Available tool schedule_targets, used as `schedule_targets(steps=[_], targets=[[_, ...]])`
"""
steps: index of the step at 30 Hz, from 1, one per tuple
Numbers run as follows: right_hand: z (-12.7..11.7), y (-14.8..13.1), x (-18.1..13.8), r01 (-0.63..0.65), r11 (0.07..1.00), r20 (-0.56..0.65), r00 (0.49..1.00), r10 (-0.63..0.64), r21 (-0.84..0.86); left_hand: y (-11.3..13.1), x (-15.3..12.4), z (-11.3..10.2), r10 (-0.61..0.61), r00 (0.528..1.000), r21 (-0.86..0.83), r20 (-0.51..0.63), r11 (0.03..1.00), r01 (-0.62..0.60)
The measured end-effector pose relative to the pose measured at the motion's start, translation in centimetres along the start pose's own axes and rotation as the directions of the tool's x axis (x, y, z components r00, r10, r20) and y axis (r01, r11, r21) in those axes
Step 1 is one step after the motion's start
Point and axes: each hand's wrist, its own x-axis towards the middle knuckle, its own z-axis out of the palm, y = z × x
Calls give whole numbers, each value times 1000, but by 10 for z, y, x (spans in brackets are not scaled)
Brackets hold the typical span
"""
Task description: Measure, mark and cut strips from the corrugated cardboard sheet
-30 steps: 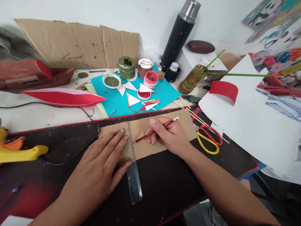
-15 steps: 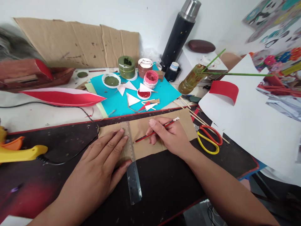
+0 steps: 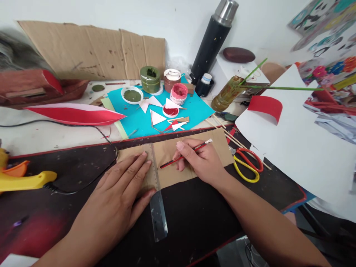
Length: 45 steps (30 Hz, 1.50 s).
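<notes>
Cardboard strip (image 3: 170, 176): flat on the dark desk (image 3: 200, 211), under both hands.
Ruler (image 3: 159, 217): laid across the strip, its near end jutting past the strip's near edge.
Left hand (image 3: 119, 185): fingers outstretched, resting on ruler and strip, grasping nothing.
Right hand (image 3: 200, 161): over the strip, fingers grasping a pencil (image 3: 170, 162), point beside the ruler's right edge.
Scissors (image 3: 247, 165): just off the strip's right end, thin sticks (image 3: 238, 142) crowding that corner.
Black cord (image 3: 75, 193): loops close to the strip's left end.
Blue sheet (image 3: 196, 118): beyond the strip, bearing paint jars (image 3: 150, 83).
</notes>
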Motion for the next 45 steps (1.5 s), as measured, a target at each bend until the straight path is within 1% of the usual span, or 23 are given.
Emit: schedule_targets(steps=[6,9,13,16,20,23,26,28,31,34,36,41,43,45], targets=[[0,0,0,9,1000,15,1000,-9,11,0,-1,1,2,1000,16,-8,1000,-2],[1,0,0,12,999,7,1000,-12,45,0,-1,2,6,1000,24,-4,1000,-6],[2,2,2,12,985,-40,999,-5,171,1,0,2,1,1000,23,-16,1000,-1],[3,3,5,32,962,-34,999,-24,271,1,0,2,17,999,38,-41,999,-16],[6,4,7,19,939,-2,1000,-19,342,-4,-4,0,59,997,48,-44,997,-57],[8,5,9,8,927,-33,999,5,375,-13,-9,-4,28,999,50,-31,998,-27],[7,8,10,12,921,-57,998,11,390,-22,-12,-12,23,1000,77,-7,997,-22],[7,10,11,11,918,-55,998,11,396,-28,-11,-19,93,996,101,1,991,-92],[5,10,11,21,927,-55,998,0,376,-36,-8,-30,224,975,166,1,961,-221],[4,9,10,33,942,-70,997,-10,335,-41,-7,-37,284,958,207,30,936,-284],[3,8,9,31,948,-87,996,-3,316,-43,-8,-38,281,959,198,42,938,-283],[3,8,9,25,954,-108,994,8,300,-46,-17,-36,223,974,168,27,960,-224],[3,8,9,28,956,-111,994,5,293,-44,-19,-37,214,976,154,37,964,-217],[3,9,8,29,956,-105,994,1,292,-38,-18,-37,196,980,146,41,969,-200]])
